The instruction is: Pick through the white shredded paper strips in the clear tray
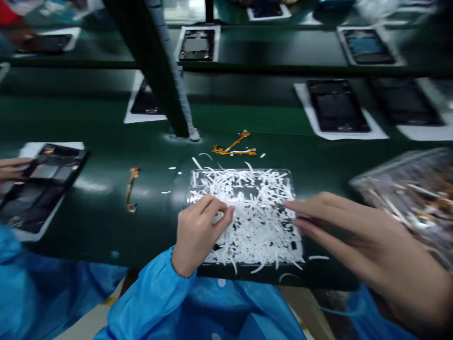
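Observation:
A clear plastic tray (290, 182) lies in front of me, heaped with white paper-like strips (253, 226). My left hand (200, 231) is over the tray's left side, its fingers curled and the thumb close to the index finger. Whatever they pinch, if anything, is hidden. From the right, my right hand (368, 241) reaches to the tray's right edge with fingers stretched out and tips a little apart. It is slightly blurred, and nothing shows between the tips. Orange flex cables (235, 150) lie just beyond the tray, and another flex cable (131, 190) lies to its left.
A transparent bag (421, 193) of small parts sits at the right. Several dark device housings (338, 106) rest on white sheets along the green work surface (106, 123). A slanted dark post (155, 66) rises behind the tray. A co-worker's hand (14, 169) touches a housing at left.

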`<state>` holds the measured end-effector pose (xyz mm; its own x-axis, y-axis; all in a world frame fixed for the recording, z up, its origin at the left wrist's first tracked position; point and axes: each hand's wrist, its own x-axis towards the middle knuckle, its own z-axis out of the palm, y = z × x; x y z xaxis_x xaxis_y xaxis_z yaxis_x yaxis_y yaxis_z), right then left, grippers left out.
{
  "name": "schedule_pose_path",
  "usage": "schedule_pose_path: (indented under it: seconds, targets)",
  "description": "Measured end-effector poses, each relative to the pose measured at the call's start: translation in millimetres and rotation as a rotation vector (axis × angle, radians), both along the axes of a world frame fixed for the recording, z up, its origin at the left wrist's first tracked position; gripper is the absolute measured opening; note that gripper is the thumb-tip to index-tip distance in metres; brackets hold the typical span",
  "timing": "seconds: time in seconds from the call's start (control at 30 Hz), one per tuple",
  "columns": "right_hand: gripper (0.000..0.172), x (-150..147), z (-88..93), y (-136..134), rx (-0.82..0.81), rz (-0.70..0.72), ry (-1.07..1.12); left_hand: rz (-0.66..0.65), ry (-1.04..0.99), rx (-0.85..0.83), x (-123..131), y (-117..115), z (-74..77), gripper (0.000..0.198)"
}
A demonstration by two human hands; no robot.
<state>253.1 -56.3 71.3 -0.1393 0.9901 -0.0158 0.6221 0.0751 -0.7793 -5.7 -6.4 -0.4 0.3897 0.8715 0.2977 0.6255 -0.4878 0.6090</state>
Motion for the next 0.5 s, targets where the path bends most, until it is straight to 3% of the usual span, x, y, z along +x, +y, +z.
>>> schedule_pose_path:
  seconds: [0.03,0.1,0.2,0.33,0.5]
  targets:
    - [0.042,-5.9,2.8,3.1,0.018,0.062,-0.067,-0.042,-0.070,-0.065,1.7,-0.2,4.8,0.009]
    - [0.058,-18.7,3.8,9.3,0.026,0.183,-0.145,-0.167,-0.206,-0.191,5.8,-0.1,13.9,0.021]
    - [0.063,-33.0,-0.8,14.9,0.029,0.276,-0.155,-0.277,-0.343,-0.261,11.2,0.3,21.8,0.013]
    - [0.053,-39.2,-4.1,13.7,0.131,0.258,-0.171,-0.192,-0.363,-0.269,13.2,1.0,20.7,0.007]
    - [0.054,-39.5,-8.2,10.2,0.171,0.266,-0.190,-0.167,-0.386,-0.237,16.1,-0.3,17.5,0.011]
